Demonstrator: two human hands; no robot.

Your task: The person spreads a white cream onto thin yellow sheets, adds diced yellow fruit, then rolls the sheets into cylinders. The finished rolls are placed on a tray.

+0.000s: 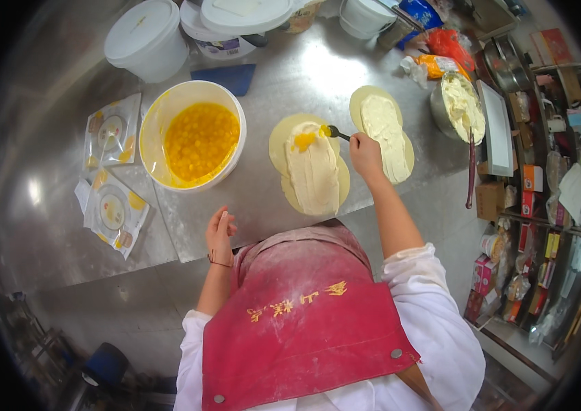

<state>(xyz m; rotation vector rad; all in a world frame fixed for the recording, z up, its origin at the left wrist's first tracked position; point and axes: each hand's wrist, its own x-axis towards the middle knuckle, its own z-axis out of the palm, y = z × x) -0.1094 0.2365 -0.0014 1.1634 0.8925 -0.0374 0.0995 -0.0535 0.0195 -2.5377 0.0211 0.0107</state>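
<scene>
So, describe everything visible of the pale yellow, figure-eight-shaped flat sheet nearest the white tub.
The pale yellow, figure-eight-shaped flat sheet looks thin and soft, like two overlapping rounds. It lies flat on the grey metal table, lengthwise away from the person. Off-white cream covers its middle, leaving pale edges bare; orange-yellow filling sits near the cream's far end. There, the right hand holds a slim black utensil; its contact is unclear.

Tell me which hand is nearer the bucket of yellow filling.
Left: the left hand is close by the bucket, on its near side; the right hand is farther, off to its right.
</scene>
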